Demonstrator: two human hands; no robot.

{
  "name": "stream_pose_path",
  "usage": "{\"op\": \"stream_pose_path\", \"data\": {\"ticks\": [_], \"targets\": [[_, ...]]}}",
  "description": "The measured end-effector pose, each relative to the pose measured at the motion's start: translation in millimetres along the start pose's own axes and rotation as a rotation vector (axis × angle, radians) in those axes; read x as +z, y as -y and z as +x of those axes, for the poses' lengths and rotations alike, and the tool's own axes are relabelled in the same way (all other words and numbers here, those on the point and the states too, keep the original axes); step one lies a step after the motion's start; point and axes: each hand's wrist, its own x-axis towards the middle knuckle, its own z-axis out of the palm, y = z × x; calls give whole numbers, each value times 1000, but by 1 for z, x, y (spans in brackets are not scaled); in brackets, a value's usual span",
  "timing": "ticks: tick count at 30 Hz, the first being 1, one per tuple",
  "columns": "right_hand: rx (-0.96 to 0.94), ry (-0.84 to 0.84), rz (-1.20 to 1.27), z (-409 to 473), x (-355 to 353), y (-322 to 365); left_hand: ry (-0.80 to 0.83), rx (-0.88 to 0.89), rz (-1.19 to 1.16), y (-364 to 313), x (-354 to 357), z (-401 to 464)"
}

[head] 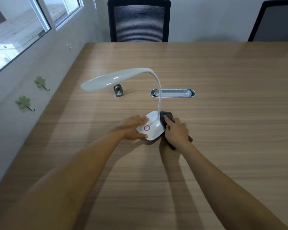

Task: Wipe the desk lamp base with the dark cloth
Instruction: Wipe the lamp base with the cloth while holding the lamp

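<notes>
A white desk lamp stands mid-table; its flat base carries a pink ring, and a thin bent neck rises to the long head pointing left. My left hand grips the base's left edge, fingers on top and thumb at the near corner. My right hand holds the dark cloth pressed against the base's right side near the neck. Part of the cloth is hidden under my right hand; a corner shows below the wrist.
The wooden table has a silver oval cable tray behind the lamp and a small grey metal fitting left of it. Two mesh-backed chairs stand at the far edge. A wall with a window runs along the left.
</notes>
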Motion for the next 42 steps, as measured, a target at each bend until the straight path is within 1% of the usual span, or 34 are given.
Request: {"op": "stream_pose_path", "data": {"ticks": [3, 7, 9, 11, 14, 16, 18, 22, 25, 27, 30, 31, 33, 36, 39, 42], "targets": [[-32, -76, -16, -18, 7, 2, -9, -10, -44, 0, 0, -1], [-247, -118, 31, -42, 23, -2, -83, -24, -74, -3, 7, 0], [-305, -130, -1, -39, 25, -10, -103, -33, -127, -6, 14, 0], [-245, -129, 1, -22, 22, -15, -121, -51, -191, -11, 20, -2], [-84, -100, 123, 4, 18, -9, -149, -67, -238, -14, 26, -2], [-47, -93, 141, 5, 19, -1, -173, -71, -262, -15, 30, -3], [-73, -97, 100, -9, 23, 1, -189, -80, -288, -14, 34, -4], [-199, -109, 64, -34, 29, -9, -259, -120, -332, -17, 46, -7], [-159, -89, 54, -12, 24, -12, -360, -154, -225, -24, 53, -12], [-130, -40, 30, 9, 19, -11, -405, -132, -161, -22, 53, -12], [-96, 112, 46, 26, 14, -12, -378, -77, -185, -12, 45, -12], [-102, 134, 44, 25, 15, -14, -365, -51, -194, -9, 42, -11], [-149, 116, 5, 17, 19, -19, -343, -24, -227, -3, 39, -6], [-236, 68, -31, 0, 24, -30, -243, -52, -259, 4, 36, 0], [-338, 41, -78, -11, 24, -40, -162, -70, -208, 7, 32, 4], [-360, 30, -124, 0, 16, -32, -145, -65, -163, 9, 31, 7]]}}
